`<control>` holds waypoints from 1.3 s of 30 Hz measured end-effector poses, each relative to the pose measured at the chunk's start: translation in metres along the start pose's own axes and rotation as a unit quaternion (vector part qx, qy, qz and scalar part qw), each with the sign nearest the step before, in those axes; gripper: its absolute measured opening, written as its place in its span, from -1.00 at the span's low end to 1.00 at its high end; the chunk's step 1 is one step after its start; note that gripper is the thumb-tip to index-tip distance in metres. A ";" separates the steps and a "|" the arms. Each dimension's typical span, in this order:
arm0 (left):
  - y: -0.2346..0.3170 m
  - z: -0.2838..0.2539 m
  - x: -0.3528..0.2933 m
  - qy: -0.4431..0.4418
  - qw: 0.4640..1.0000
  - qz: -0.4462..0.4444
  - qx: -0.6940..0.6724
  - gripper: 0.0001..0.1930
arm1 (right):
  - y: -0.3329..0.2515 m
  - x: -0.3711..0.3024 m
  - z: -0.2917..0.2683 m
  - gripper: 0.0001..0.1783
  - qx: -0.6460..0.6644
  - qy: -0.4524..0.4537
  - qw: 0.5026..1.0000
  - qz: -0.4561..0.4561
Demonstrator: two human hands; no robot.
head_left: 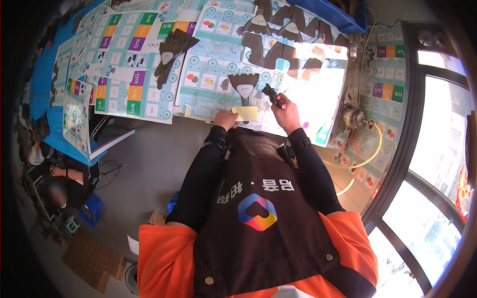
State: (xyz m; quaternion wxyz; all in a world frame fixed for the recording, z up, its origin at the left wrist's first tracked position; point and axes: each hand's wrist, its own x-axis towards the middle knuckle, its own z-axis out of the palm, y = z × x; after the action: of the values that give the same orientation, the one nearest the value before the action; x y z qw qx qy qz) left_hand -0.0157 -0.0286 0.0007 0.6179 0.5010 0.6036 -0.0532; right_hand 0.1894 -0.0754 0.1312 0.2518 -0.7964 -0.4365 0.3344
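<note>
The yellow paper slip (245, 113) lies flat at the near edge of the table (348, 94), its long axis running left to right, just in front of the person's chest. The left hand (225, 119) pinches the slip's left end between thumb and fingers, pressing it down on the printed sheets. Just beyond the slip, touching or overlapping its far edge, sits a dark fan-shaped cutout with a pale handle (243, 85), its wide toothed end pointing far and its narrow end pointing near toward the slip.

The right hand (285, 115) is curled tight around a black glue gun (273, 96), whose nozzle points far and left, toward the fan-shaped cutout; a pink part shows at the fingers. The gun's tip hangs just right of the cutout, apart from the slip.

Farther off, a stack of similar dark cutouts (171, 52) lies to the left on colourful printed sheets (131, 64), and a larger group of dark cutouts (288, 35) spreads across the far side. A blue bin (338, 17) stands at the far right, and a yellow hose (370, 159) curves along the right edge near the window
</note>
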 end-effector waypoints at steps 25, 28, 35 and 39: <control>0.002 0.000 0.001 -0.003 1.000 -0.006 0.006 -0.66 | 0.005 0.008 -0.008 -0.66 -0.007 0.007 1.000 0.013; -0.003 0.000 0.003 -0.005 1.000 -0.004 0.002 -0.67 | 0.006 0.008 -0.008 -0.66 -0.001 0.013 1.000 0.007; -0.003 0.000 0.003 -0.010 1.000 -0.009 -0.009 -0.67 | -0.001 -0.001 -0.009 -0.66 0.012 -0.037 0.999 0.006; 0.001 -0.001 0.000 -0.007 1.000 -0.010 -0.002 -0.67 | 0.000 0.003 -0.009 -0.67 -0.002 -0.022 1.000 0.011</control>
State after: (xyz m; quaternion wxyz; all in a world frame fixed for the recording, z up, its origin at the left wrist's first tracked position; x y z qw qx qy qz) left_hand -0.0161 -0.0276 0.0012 0.6226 0.4931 0.6044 -0.0620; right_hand 0.1973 -0.0736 0.1364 0.2371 -0.7940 -0.4338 0.3538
